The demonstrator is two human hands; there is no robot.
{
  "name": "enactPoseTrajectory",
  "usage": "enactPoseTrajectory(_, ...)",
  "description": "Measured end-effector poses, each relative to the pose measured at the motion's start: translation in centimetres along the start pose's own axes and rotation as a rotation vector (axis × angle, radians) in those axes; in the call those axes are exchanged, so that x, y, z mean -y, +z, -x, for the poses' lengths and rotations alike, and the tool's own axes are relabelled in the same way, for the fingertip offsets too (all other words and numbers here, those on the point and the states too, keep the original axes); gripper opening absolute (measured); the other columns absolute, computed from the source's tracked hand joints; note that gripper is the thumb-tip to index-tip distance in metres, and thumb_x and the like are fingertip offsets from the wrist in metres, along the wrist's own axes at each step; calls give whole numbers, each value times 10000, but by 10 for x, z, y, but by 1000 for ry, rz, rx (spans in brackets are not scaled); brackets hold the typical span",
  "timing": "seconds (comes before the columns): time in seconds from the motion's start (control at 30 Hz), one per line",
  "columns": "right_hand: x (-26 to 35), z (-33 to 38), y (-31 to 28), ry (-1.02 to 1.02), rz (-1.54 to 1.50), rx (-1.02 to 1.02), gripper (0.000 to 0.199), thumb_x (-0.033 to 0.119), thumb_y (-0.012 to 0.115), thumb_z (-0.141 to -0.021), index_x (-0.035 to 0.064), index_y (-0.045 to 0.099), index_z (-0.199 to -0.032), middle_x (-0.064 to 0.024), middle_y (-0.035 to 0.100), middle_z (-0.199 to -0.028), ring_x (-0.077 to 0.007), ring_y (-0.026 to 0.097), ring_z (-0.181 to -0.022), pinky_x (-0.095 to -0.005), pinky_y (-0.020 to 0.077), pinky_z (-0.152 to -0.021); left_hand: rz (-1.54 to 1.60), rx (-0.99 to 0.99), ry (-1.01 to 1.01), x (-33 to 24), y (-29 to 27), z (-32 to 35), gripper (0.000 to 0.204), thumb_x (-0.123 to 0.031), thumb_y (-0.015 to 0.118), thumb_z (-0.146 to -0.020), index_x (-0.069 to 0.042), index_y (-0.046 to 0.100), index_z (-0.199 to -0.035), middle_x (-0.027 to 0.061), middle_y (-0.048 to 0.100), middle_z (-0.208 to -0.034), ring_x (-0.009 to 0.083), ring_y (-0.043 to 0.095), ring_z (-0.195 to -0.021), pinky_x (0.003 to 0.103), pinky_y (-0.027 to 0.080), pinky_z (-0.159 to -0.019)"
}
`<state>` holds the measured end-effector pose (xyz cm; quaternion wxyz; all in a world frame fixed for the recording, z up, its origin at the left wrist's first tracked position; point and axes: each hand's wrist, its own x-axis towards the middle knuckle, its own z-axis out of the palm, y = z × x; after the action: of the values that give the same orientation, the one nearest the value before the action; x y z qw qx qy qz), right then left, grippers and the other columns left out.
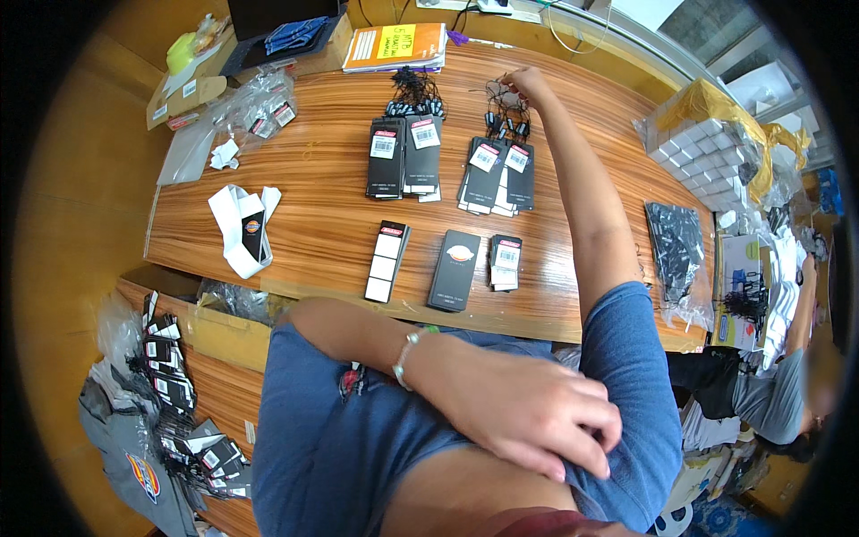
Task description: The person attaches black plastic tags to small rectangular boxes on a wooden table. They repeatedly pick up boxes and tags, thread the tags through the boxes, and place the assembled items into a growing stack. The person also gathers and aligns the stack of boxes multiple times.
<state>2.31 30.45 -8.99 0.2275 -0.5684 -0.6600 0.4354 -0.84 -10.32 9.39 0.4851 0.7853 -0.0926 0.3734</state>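
My right hand [528, 85] reaches far across the table, its fingers pinched on the black strings [504, 97] of a stack of dark hang tags [484, 174]. My left hand [546, 407], with a beaded bracelet at the wrist, is held against my chest; its fingers are loosely bent and apart, with nothing visible in them. Left of the strung stack lies another stack of strung tags [385, 161]. Nearer me are a strip-like stack of black tags with white panels [386, 261], a plain dark tag stack [454, 270] and a smaller stack with barcode labels [506, 262].
A white ribbon roll [234, 233] and clear plastic bags [259, 103] lie to the left. Orange papers [394, 46] are at the back. On the right are a wrapped block of white boxes [707, 148] and a bagged black bundle [677, 246]. Another person [778, 394] works beyond.
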Motion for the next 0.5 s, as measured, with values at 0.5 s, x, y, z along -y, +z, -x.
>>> enactPoseTrajectory(0.5, 12, 171, -58, -388, 144, 167, 283, 307, 540, -853, 75, 620, -993, -24, 623, -835, -101, 552, -721, -239, 428, -596, 387, 194, 331, -17, 21, -16, 217, -231, 546, -828, -56, 574, -953, 85, 509, -866, 250, 483, -776, 361, 416, -695)
